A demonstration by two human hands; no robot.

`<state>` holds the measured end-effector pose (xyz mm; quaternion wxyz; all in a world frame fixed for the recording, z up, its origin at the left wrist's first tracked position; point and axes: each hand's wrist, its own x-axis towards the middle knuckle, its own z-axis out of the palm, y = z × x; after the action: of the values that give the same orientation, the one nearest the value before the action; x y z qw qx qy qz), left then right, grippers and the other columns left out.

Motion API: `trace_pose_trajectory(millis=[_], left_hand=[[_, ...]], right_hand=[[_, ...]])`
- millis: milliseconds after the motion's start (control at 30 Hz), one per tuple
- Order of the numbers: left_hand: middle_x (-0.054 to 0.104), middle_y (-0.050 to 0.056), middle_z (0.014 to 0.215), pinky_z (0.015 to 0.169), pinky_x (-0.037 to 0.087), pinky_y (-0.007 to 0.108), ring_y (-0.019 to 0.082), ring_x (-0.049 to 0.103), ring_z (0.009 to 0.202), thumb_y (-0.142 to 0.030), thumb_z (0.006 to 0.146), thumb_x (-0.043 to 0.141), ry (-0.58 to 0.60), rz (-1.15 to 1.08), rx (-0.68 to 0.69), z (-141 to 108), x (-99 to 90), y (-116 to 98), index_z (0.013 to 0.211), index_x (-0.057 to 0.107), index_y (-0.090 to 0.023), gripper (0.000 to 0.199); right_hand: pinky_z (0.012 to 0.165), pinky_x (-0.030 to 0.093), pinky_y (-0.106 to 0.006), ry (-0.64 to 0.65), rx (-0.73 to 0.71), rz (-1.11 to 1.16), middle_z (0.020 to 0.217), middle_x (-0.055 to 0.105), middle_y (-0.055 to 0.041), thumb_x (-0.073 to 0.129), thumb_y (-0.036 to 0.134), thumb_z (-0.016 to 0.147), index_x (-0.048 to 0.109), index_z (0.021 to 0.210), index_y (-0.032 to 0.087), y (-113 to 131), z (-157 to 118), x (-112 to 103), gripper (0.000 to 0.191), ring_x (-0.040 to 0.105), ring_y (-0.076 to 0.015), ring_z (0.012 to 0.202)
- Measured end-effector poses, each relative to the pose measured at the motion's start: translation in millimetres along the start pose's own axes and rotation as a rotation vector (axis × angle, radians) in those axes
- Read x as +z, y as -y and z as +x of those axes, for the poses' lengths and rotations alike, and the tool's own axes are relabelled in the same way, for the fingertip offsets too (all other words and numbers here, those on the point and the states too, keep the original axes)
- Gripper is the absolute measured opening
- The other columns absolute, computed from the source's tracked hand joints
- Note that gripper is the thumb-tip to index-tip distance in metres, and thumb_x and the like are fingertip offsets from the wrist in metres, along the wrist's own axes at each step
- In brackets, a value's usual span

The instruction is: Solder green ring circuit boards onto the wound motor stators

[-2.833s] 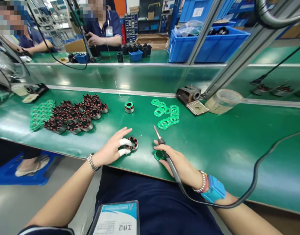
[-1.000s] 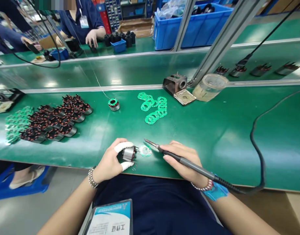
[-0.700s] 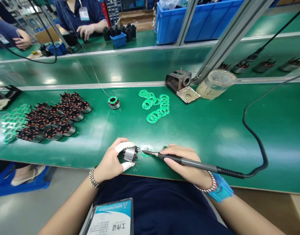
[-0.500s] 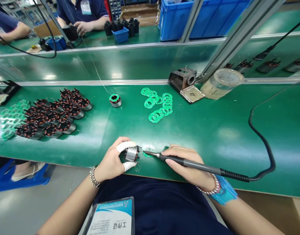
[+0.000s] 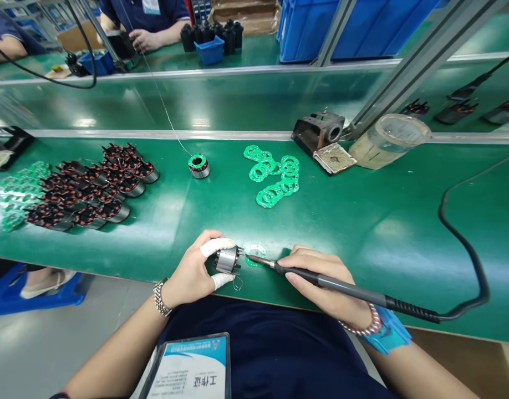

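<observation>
My left hand (image 5: 198,269), with white covers on thumb and finger, grips a motor stator (image 5: 227,260) lying on its side, its pins pointing right. In my right hand (image 5: 323,274) is a soldering iron (image 5: 341,285), held like a pen. The iron's tip is at or very near the stator's upper pins; whether they touch I cannot tell. A loop of thin wire hangs below the stator's lower edge. Beneath the tip, a green ring-shaped circuit board (image 5: 254,261) lies on the bench, partly hidden by the iron.
Many stators (image 5: 92,191) stand at left beside green boards (image 5: 19,199). One stator with a board (image 5: 199,165) has solder wire above it. Loose ring boards (image 5: 271,177), an iron stand (image 5: 321,133), a sponge tray (image 5: 334,159) and a plastic tub (image 5: 390,141) sit farther back. A co-worker's hand (image 5: 144,40) shows opposite.
The camera view has shifted slightly. Both hands keep their hold on the stator and the soldering iron, and the tip stays by the pins.
</observation>
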<state>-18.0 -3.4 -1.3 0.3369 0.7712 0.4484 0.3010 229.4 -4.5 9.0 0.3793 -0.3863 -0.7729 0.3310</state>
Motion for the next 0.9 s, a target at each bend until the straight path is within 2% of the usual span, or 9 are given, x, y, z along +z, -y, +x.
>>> trace_pose_trajectory(millis=[200, 433, 567, 633, 700, 833, 900], left_hand=[[0.05, 0.007, 0.103, 0.076, 0.048, 0.032, 0.018, 0.055, 0.089, -0.017, 0.064, 0.068, 0.013, 0.005, 0.002, 0, -0.3, 1, 0.104, 0.05, -0.02, 0.044], [0.051, 0.007, 0.103, 0.076, 0.048, 0.032, 0.018, 0.056, 0.088, -0.017, 0.063, 0.069, 0.023, 0.003, -0.048, 1, -0.3, -1, 0.101, 0.051, -0.02, 0.042], [0.052, 0.007, 0.103, 0.078, 0.048, 0.032, 0.018, 0.056, 0.089, -0.017, 0.065, 0.067, 0.033, 0.052, -0.039, 0, -0.7, -2, 0.103, 0.051, -0.021, 0.042], [0.052, 0.006, 0.103, 0.078, 0.048, 0.032, 0.018, 0.056, 0.09, -0.017, 0.066, 0.066, 0.028, 0.081, -0.04, -1, 0.1, -2, 0.105, 0.051, -0.022, 0.042], [0.053, 0.006, 0.103, 0.077, 0.049, 0.032, 0.018, 0.057, 0.089, -0.017, 0.066, 0.065, 0.006, 0.092, -0.035, -3, 1.9, -1, 0.105, 0.051, -0.023, 0.043], [0.053, 0.006, 0.105, 0.078, 0.049, 0.033, 0.019, 0.057, 0.09, -0.014, 0.065, 0.064, -0.018, 0.051, -0.021, -3, 5.3, 4, 0.106, 0.05, -0.022, 0.044], [0.053, 0.006, 0.105, 0.079, 0.049, 0.032, 0.018, 0.057, 0.09, -0.01, 0.064, 0.063, -0.023, 0.028, -0.037, -2, 5.4, 3, 0.104, 0.052, -0.022, 0.043]], right_hand=[[0.053, 0.047, -0.029, 0.001, -0.102, 0.055, 0.061, 0.062, -0.004, 0.054, 0.012, 0.077, 0.064, 0.084, 0.018, 0, -1, 0, 0.013, 0.055, -0.015, 0.057], [0.055, 0.048, -0.031, -0.063, -0.092, 0.065, 0.064, 0.063, -0.0046, 0.055, 0.01, 0.077, 0.064, 0.087, 0.019, 1, -4, -7, 0.016, 0.057, -0.0161, 0.06], [0.058, 0.049, -0.032, -0.131, -0.076, -0.001, 0.067, 0.065, -0.0045, 0.056, 0.011, 0.076, 0.065, 0.086, 0.02, 1, -5, -18, 0.016, 0.059, -0.0167, 0.062], [0.057, 0.049, -0.031, -0.224, -0.033, -0.096, 0.069, 0.065, -0.0041, 0.056, 0.014, 0.076, 0.065, 0.084, 0.021, -5, -3, -32, 0.013, 0.059, -0.0169, 0.063], [0.058, 0.05, -0.03, -0.371, 0.019, -0.247, 0.072, 0.066, -0.0036, 0.057, 0.018, 0.077, 0.066, 0.084, 0.021, -18, 2, -53, 0.012, 0.06, -0.017, 0.064], [0.075, 0.05, -0.037, -0.755, 0.101, -0.578, 0.087, 0.067, -0.0059, 0.057, 0.026, 0.079, 0.065, 0.089, 0.02, -56, 17, -112, 0.015, 0.062, -0.021, 0.08], [0.083, 0.047, -0.042, -0.814, 0.071, -0.678, 0.093, 0.064, -0.0085, 0.055, 0.03, 0.081, 0.062, 0.097, 0.018, -70, 29, -134, 0.021, 0.059, -0.0228, 0.088]])
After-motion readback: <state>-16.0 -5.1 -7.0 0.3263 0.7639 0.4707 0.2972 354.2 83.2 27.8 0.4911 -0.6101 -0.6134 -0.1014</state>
